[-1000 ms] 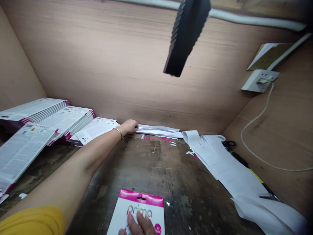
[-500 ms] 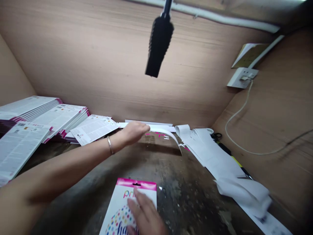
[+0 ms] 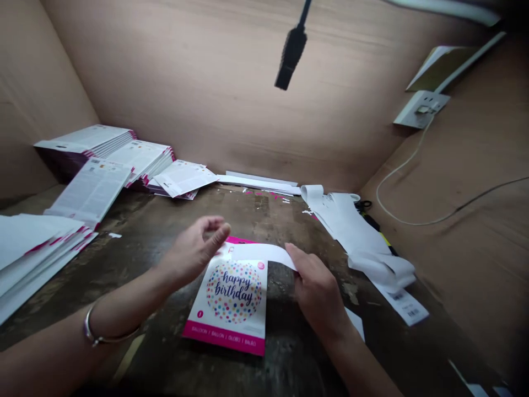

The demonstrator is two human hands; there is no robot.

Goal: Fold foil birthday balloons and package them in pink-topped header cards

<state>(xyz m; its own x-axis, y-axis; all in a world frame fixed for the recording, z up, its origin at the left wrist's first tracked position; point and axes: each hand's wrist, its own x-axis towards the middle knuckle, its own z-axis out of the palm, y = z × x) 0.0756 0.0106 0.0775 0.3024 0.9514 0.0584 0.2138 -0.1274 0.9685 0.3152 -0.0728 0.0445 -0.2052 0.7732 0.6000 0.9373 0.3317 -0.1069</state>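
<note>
Both the left hand (image 3: 194, 255) and right hand (image 3: 316, 284) pinch a white strip (image 3: 260, 252) whose middle hides the top of the near balloon pack (image 3: 231, 300).

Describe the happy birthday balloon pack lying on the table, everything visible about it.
The balloon pack is a flat white card with a pink band along its bottom edge printed with small white words, and pink at its top edge. In the middle is a round patch of coloured dots with "happy birthday" in dark script. It lies face up on the dark worn table, slightly skewed. A white paper strip, held between the left hand and right hand, crosses its top.
</note>
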